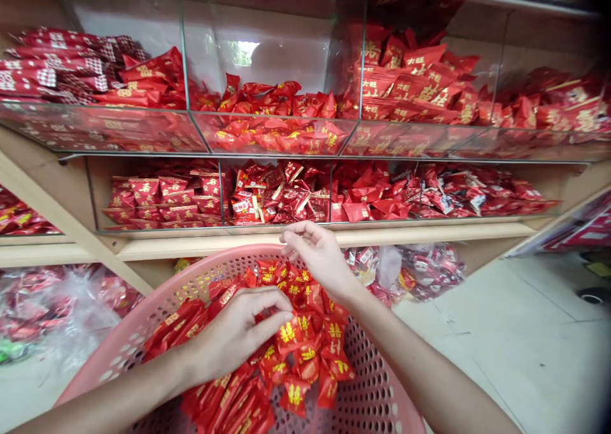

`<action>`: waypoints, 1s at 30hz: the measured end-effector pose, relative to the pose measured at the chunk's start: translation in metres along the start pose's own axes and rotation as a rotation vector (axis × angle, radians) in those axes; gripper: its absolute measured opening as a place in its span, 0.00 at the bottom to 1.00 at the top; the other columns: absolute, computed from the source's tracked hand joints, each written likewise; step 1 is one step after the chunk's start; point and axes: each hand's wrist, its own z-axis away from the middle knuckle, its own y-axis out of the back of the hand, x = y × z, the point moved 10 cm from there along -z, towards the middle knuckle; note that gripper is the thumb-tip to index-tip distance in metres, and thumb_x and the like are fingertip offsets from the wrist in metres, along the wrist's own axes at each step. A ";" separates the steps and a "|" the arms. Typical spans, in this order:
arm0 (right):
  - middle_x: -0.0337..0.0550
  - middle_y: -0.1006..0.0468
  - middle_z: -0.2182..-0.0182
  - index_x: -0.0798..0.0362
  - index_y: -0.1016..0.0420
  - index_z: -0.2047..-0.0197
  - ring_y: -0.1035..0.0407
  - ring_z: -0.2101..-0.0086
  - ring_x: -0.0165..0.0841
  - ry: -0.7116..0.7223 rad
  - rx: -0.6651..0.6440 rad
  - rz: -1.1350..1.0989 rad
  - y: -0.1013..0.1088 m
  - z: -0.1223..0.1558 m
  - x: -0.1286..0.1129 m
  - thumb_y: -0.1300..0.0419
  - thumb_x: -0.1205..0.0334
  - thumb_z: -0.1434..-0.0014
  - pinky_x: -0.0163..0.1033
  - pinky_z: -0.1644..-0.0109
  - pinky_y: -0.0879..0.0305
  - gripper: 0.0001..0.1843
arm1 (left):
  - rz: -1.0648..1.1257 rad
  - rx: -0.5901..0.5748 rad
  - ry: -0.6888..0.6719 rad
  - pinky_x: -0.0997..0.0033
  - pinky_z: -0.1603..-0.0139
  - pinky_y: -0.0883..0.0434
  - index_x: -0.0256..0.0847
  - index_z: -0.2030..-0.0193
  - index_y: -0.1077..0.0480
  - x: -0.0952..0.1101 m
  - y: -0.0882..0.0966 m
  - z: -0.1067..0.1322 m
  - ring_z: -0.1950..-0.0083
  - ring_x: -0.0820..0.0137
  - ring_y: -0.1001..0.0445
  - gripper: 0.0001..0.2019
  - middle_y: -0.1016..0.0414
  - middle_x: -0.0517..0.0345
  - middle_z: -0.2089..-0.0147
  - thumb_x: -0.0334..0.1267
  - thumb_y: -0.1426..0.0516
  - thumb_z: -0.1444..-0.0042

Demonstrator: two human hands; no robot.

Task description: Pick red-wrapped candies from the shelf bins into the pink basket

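Note:
A large pink perforated plastic basket (102,361) holds many small red wrapped candies (294,392) with yellow double-happiness characters, and longer flat red packets (229,402). My left hand (241,329) is over the middle of the basket. Its thumb and forefinger pinch at the edge of a red wrapped candy, the other fingers curling underneath. Above the far rim, close to the lower shelf's wooden edge, my right hand (322,259) is raised with fingers loosely bent and apart; I see nothing in it.
Clear-fronted shelf bins hold red packets: an upper row (281,135) and a lower row (277,195). A wooden ledge (405,233) runs just beyond the basket. Plastic bags of packets lie on the floor at left (71,313) and right (424,272). Pale floor tiles (515,338) show at right.

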 end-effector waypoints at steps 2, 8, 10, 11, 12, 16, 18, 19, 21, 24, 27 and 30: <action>0.37 0.27 0.74 0.54 0.31 0.68 0.32 0.74 0.26 0.011 0.001 -0.002 0.001 0.001 -0.001 0.41 0.60 0.48 0.34 0.69 0.37 0.06 | -0.037 -0.097 -0.035 0.72 0.62 0.35 0.42 0.68 0.29 0.003 -0.016 0.001 0.66 0.72 0.31 0.12 0.28 0.60 0.68 0.38 0.52 0.40; 0.38 0.27 0.74 0.54 0.30 0.68 0.33 0.74 0.27 0.027 -0.002 0.026 0.001 0.001 -0.002 0.42 0.60 0.48 0.36 0.68 0.37 0.06 | -0.255 -0.211 -0.247 0.71 0.61 0.35 0.42 0.65 0.28 0.013 -0.051 0.007 0.65 0.71 0.30 0.14 0.27 0.58 0.67 0.36 0.54 0.39; 0.38 0.27 0.74 0.54 0.30 0.68 0.33 0.74 0.27 0.025 -0.005 0.036 0.000 0.002 -0.001 0.42 0.60 0.48 0.35 0.69 0.37 0.06 | -0.325 -0.204 -0.265 0.68 0.55 0.36 0.42 0.67 0.28 0.011 -0.056 0.007 0.65 0.71 0.30 0.13 0.26 0.59 0.68 0.36 0.54 0.39; 0.38 0.27 0.74 0.54 0.30 0.68 0.33 0.74 0.27 0.026 -0.006 0.038 -0.001 0.002 -0.001 0.42 0.60 0.48 0.35 0.69 0.37 0.06 | -0.357 -0.209 -0.268 0.67 0.53 0.37 0.42 0.67 0.29 0.009 -0.058 0.007 0.66 0.71 0.30 0.13 0.26 0.59 0.69 0.36 0.53 0.39; 0.37 0.27 0.74 0.54 0.30 0.68 0.33 0.74 0.27 0.027 -0.006 0.040 -0.001 0.002 -0.001 0.42 0.60 0.48 0.35 0.69 0.37 0.06 | -0.385 -0.220 -0.265 0.66 0.51 0.37 0.42 0.68 0.29 0.006 -0.061 0.007 0.66 0.72 0.30 0.13 0.26 0.60 0.69 0.35 0.53 0.39; 0.37 0.28 0.76 0.54 0.30 0.68 0.32 0.74 0.27 0.024 -0.011 0.042 -0.002 0.001 0.001 0.41 0.60 0.48 0.34 0.69 0.37 0.07 | -0.473 -0.229 -0.245 0.69 0.54 0.36 0.42 0.70 0.30 -0.002 -0.063 0.008 0.67 0.72 0.31 0.13 0.27 0.61 0.71 0.35 0.53 0.40; 0.37 0.27 0.75 0.54 0.30 0.68 0.32 0.74 0.27 0.022 -0.009 0.043 -0.002 0.001 0.002 0.41 0.59 0.49 0.34 0.69 0.37 0.07 | -0.487 -0.201 -0.256 0.68 0.55 0.36 0.43 0.69 0.29 -0.003 -0.062 0.008 0.66 0.71 0.31 0.13 0.28 0.60 0.70 0.36 0.53 0.40; 0.37 0.27 0.74 0.54 0.30 0.68 0.32 0.74 0.28 0.021 -0.008 0.043 -0.002 0.001 0.002 0.41 0.59 0.49 0.34 0.69 0.37 0.08 | -0.489 -0.188 -0.260 0.68 0.55 0.36 0.43 0.69 0.29 -0.004 -0.061 0.009 0.66 0.71 0.31 0.13 0.28 0.60 0.69 0.36 0.53 0.40; 0.37 0.27 0.74 0.54 0.30 0.68 0.32 0.74 0.28 0.018 -0.007 0.048 -0.002 0.001 0.003 0.41 0.58 0.49 0.34 0.69 0.37 0.08 | -0.501 -0.176 -0.254 0.69 0.58 0.35 0.43 0.70 0.28 -0.006 -0.063 0.010 0.67 0.71 0.32 0.13 0.29 0.60 0.69 0.37 0.52 0.40; 0.37 0.27 0.74 0.54 0.30 0.68 0.32 0.75 0.27 0.010 -0.008 0.058 -0.002 0.002 0.005 0.41 0.57 0.49 0.34 0.69 0.37 0.09 | -0.539 -0.170 -0.262 0.69 0.60 0.35 0.43 0.66 0.28 -0.004 -0.063 0.010 0.64 0.69 0.32 0.12 0.30 0.58 0.67 0.40 0.51 0.40; 0.38 0.27 0.73 0.54 0.30 0.68 0.32 0.74 0.27 0.011 -0.011 0.046 -0.003 0.002 0.004 0.40 0.56 0.49 0.34 0.69 0.37 0.09 | -0.549 -0.122 -0.301 0.68 0.59 0.36 0.42 0.61 0.28 0.008 -0.046 0.005 0.62 0.68 0.32 0.13 0.29 0.57 0.66 0.41 0.53 0.39; 0.38 0.27 0.72 0.54 0.30 0.67 0.32 0.74 0.27 -0.001 -0.012 0.039 -0.003 0.003 0.004 0.40 0.56 0.49 0.34 0.69 0.37 0.10 | -0.575 0.059 -0.260 0.69 0.62 0.37 0.41 0.67 0.28 0.011 0.003 -0.008 0.65 0.69 0.33 0.16 0.30 0.56 0.69 0.40 0.55 0.38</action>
